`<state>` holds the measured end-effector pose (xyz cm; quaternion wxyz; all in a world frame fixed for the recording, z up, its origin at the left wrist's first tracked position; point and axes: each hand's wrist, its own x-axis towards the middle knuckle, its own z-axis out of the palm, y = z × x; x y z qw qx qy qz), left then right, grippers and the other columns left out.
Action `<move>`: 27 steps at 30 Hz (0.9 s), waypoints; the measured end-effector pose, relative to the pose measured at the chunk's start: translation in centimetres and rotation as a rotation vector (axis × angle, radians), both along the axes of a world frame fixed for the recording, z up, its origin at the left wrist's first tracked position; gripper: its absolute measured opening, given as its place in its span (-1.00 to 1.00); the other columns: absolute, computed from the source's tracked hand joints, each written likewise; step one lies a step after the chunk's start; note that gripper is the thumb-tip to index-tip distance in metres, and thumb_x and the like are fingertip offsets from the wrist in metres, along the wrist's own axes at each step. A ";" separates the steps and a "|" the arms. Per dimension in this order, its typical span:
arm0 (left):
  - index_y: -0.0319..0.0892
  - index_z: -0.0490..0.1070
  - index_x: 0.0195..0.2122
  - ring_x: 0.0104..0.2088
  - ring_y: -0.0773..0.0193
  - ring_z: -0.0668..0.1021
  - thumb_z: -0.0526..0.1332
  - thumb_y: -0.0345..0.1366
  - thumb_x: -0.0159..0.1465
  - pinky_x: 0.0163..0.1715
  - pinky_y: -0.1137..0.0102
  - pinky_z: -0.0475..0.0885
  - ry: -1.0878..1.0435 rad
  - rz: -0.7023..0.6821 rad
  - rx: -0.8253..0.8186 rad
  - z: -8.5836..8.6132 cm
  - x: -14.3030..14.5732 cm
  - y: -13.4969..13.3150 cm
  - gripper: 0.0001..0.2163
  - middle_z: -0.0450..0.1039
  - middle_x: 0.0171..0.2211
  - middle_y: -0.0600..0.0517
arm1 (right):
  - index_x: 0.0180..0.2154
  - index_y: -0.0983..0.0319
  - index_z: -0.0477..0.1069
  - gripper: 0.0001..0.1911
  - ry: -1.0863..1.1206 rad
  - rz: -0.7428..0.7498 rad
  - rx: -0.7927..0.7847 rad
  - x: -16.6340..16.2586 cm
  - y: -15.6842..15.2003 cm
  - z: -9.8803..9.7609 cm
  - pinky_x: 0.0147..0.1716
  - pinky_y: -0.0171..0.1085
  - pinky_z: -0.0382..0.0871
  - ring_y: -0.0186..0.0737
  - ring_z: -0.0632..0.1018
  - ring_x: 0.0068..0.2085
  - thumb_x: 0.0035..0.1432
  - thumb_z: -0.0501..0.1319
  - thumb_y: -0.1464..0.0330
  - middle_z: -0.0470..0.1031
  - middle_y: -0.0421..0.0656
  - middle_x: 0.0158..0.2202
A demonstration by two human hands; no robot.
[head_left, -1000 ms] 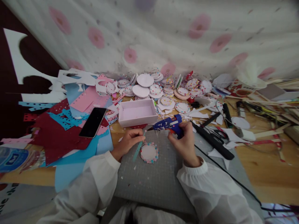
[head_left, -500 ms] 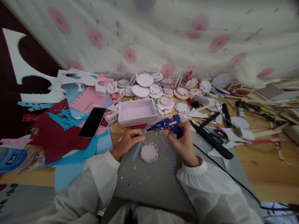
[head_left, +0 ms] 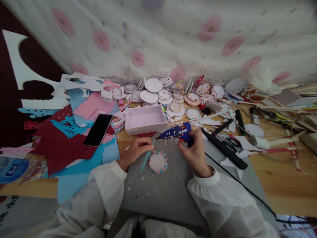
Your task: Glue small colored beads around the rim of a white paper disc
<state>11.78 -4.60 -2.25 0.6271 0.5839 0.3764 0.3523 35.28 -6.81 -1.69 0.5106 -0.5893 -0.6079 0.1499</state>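
Note:
My right hand grips a blue hot glue gun, its nozzle pointing left. The nozzle tip is close to the upper end of a thin teal strip. Thumb and fingers of my left hand are pinched on that strip, which hangs down toward the grey cutting mat. Just right of the strip lies a round white disc edged with small pink, blue and red pieces. Whether the strip touches the disc, I cannot tell.
Behind my hands stands a white open box. Decorated discs are piled along the curtain. A phone and coloured paper lie left; scissors, a black bar and the gun's cable lie right.
Almost nothing differs. The glue gun's nozzle stays near the top of the teal strip, and both hands hold their places.

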 end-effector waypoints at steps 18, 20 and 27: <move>-0.23 0.25 -0.59 -0.49 0.39 0.25 0.27 -0.30 0.15 -0.45 0.46 0.13 0.010 0.000 0.007 0.1 0.0 0.1 -0.75 0.17 -0.55 0.14 | -0.29 0.14 0.13 -0.69 -0.008 0.013 0.005 0.0 0.0 0.0 -0.40 -0.29 0.23 -0.32 0.30 -0.40 -0.07 0.21 0.43 0.21 -0.28 -0.37; -0.23 0.25 -0.59 -0.49 0.39 0.25 0.27 -0.29 0.15 -0.45 0.46 0.13 0.010 -0.005 -0.001 0.0 0.0 0.1 -0.75 0.18 -0.54 0.14 | -0.29 0.14 0.13 -0.70 -0.008 0.012 0.012 0.1 0.0 0.0 -0.40 -0.29 0.23 -0.31 0.30 -0.39 -0.08 0.21 0.43 0.21 -0.28 -0.37; -0.23 0.24 -0.59 -0.49 0.39 0.24 0.27 -0.29 0.14 -0.46 0.46 0.14 0.017 0.000 -0.004 0.2 0.0 0.0 -0.74 0.16 -0.54 0.14 | -0.30 0.14 0.12 -0.70 0.006 0.017 0.002 0.0 0.0 0.2 -0.42 -0.30 0.20 -0.32 0.28 -0.41 -0.09 0.19 0.45 0.20 -0.29 -0.38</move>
